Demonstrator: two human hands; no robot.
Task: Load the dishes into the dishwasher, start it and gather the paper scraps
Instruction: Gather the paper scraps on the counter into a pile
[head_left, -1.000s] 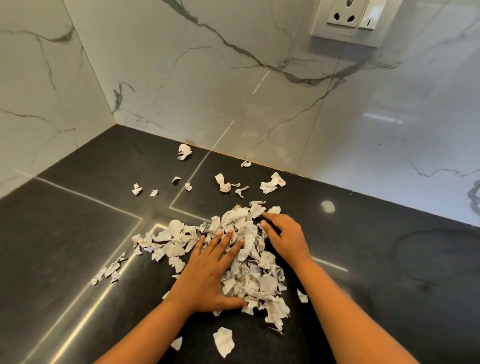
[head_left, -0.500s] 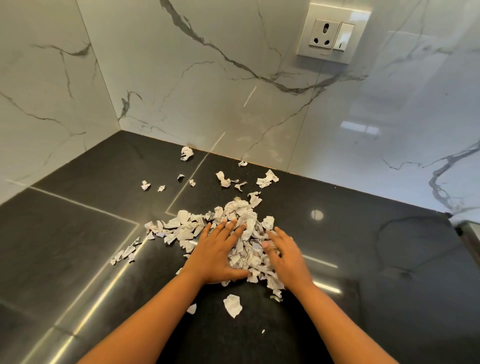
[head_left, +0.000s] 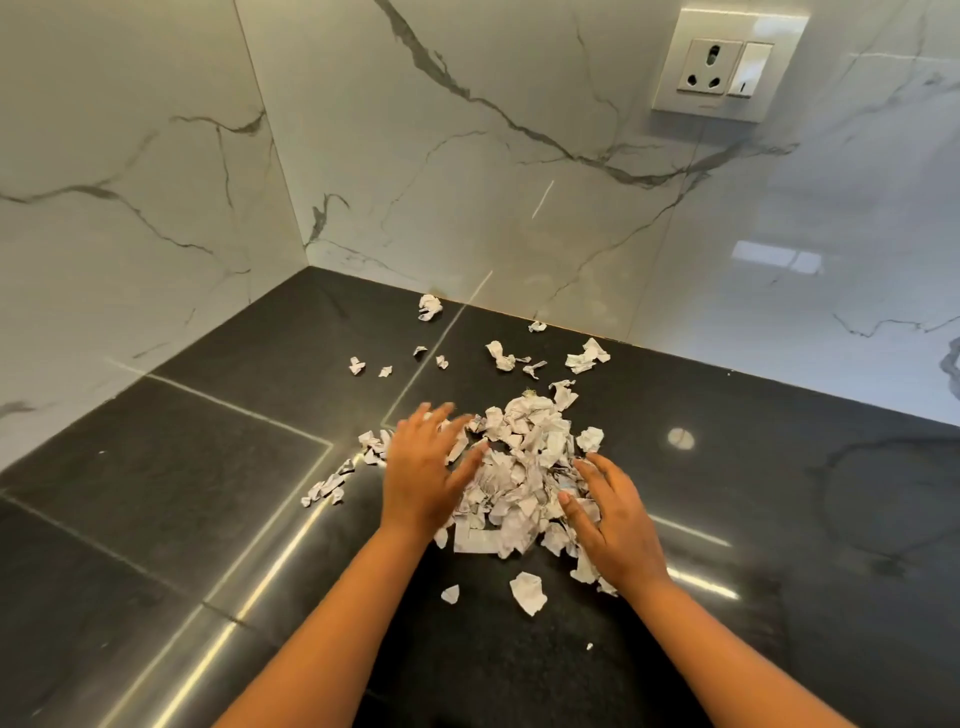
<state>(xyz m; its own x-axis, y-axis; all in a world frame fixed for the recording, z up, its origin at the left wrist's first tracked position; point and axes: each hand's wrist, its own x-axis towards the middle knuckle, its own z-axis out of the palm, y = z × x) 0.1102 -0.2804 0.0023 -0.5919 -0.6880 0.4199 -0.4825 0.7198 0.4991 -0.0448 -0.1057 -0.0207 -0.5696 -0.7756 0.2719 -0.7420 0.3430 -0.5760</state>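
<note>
A heap of torn white paper scraps (head_left: 524, 467) lies on the black countertop (head_left: 208, 493). My left hand (head_left: 423, 467) rests on the heap's left side, fingers spread and straight, slightly blurred. My right hand (head_left: 608, 519) presses against the heap's right side with fingers extended. More loose scraps (head_left: 498, 356) lie scattered further back near the wall. A small cluster of scraps (head_left: 327, 486) sits left of my left hand. Two stray pieces (head_left: 527, 592) lie in front of the heap between my forearms.
White marble-look walls (head_left: 467, 182) meet in a corner behind the counter. A wall socket with switch (head_left: 727, 65) sits at the upper right. No dishes or dishwasher are in view.
Both hands have pushed inward, so the scraps are bunched into a tighter, taller heap. My left hand has shifted left and further back. The camera has tilted up slightly.
</note>
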